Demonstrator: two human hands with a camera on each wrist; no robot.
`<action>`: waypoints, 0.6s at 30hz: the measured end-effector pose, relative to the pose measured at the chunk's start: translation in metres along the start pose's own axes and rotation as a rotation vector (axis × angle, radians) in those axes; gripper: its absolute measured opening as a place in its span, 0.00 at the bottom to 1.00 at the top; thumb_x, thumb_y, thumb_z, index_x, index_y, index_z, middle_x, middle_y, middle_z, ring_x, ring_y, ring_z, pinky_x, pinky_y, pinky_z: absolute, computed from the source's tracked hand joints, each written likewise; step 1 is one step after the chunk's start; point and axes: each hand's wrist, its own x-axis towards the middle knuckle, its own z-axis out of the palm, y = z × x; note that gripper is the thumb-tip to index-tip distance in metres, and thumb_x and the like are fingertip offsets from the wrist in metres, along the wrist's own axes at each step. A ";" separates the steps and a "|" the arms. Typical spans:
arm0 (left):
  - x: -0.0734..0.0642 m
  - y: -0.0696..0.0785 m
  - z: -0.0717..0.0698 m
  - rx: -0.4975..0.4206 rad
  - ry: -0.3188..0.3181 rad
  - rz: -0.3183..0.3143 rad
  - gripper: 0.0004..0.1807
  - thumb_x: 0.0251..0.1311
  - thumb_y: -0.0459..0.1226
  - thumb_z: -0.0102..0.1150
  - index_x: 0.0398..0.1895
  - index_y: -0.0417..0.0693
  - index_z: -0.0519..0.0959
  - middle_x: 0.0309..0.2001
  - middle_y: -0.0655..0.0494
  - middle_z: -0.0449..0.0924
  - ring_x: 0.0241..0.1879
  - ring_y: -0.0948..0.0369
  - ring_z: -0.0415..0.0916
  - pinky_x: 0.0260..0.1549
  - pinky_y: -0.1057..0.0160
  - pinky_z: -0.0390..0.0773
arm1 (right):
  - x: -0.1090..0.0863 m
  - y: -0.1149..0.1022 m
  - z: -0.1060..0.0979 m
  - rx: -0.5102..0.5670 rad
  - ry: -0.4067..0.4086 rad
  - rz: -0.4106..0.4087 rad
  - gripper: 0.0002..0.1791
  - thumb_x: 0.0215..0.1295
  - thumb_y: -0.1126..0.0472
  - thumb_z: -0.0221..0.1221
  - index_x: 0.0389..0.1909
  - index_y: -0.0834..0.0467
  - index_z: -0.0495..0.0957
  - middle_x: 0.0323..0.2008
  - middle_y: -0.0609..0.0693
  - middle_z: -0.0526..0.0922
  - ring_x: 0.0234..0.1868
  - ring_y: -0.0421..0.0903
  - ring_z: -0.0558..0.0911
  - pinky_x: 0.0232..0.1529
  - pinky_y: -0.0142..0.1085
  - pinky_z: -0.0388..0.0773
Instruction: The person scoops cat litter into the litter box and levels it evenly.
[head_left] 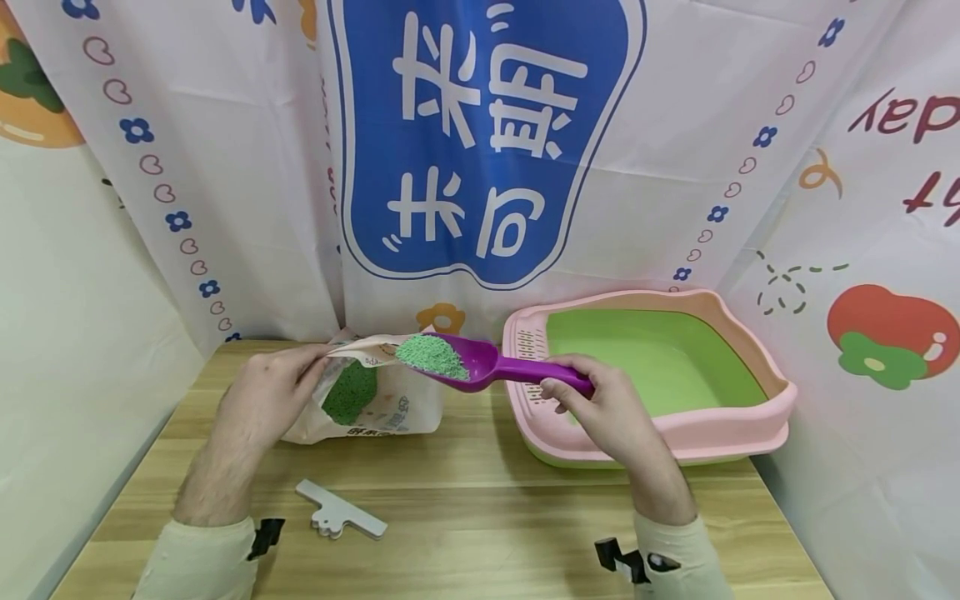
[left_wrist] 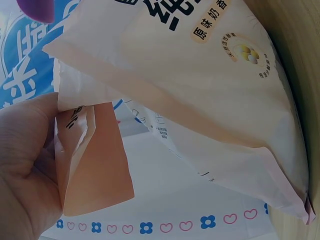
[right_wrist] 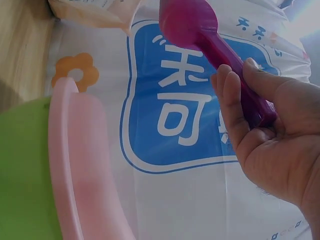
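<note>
My right hand (head_left: 596,404) grips the handle of a purple scoop (head_left: 480,371), its bowl heaped with green granules (head_left: 433,357). The scoop is held above the right part of an opened bag (head_left: 408,408), which has more green granules (head_left: 352,393) inside. At the bag's mouth my left hand (head_left: 273,387) pinches the top edge. In the left wrist view, the left hand (left_wrist: 27,165) holds the folded rim of the printed bag (left_wrist: 200,85). From below, the right wrist view shows the scoop (right_wrist: 190,22) with the right hand's fingers (right_wrist: 232,97) curled round its handle.
A litter box (head_left: 652,358) with pink rim and green base stands on the table's right, just beyond the right hand. A white bag clip (head_left: 339,510) lies on the wooden table (head_left: 465,517) in front of the bag. Printed cloth (head_left: 262,167) hangs behind.
</note>
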 end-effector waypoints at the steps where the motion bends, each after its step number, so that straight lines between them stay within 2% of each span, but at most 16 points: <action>1: 0.000 0.000 0.000 0.000 -0.002 -0.002 0.13 0.83 0.33 0.69 0.65 0.43 0.92 0.55 0.33 0.96 0.43 0.37 0.97 0.42 0.32 0.95 | 0.001 0.001 -0.002 0.002 0.005 0.004 0.16 0.85 0.63 0.70 0.66 0.65 0.88 0.43 0.60 0.98 0.35 0.40 0.91 0.34 0.32 0.89; 5: 0.000 0.000 0.000 -0.003 -0.012 -0.008 0.14 0.84 0.32 0.69 0.65 0.42 0.92 0.55 0.33 0.96 0.40 0.40 0.97 0.38 0.35 0.95 | 0.002 0.006 -0.009 -0.006 0.030 0.026 0.17 0.86 0.61 0.69 0.67 0.65 0.88 0.44 0.60 0.98 0.35 0.41 0.91 0.32 0.31 0.86; 11: 0.000 0.000 0.001 -0.005 -0.002 -0.001 0.13 0.83 0.32 0.69 0.65 0.42 0.92 0.56 0.33 0.96 0.45 0.36 0.98 0.44 0.31 0.95 | 0.004 0.013 -0.018 -0.030 0.077 0.056 0.17 0.87 0.59 0.69 0.67 0.64 0.89 0.45 0.61 0.98 0.36 0.42 0.91 0.27 0.31 0.77; 18: 0.000 0.000 0.000 -0.005 -0.006 -0.005 0.14 0.84 0.32 0.69 0.65 0.42 0.92 0.57 0.33 0.96 0.48 0.33 0.97 0.48 0.29 0.95 | 0.006 0.026 -0.028 -0.025 0.114 0.081 0.17 0.88 0.59 0.67 0.66 0.66 0.88 0.48 0.63 0.98 0.38 0.38 0.92 0.36 0.30 0.85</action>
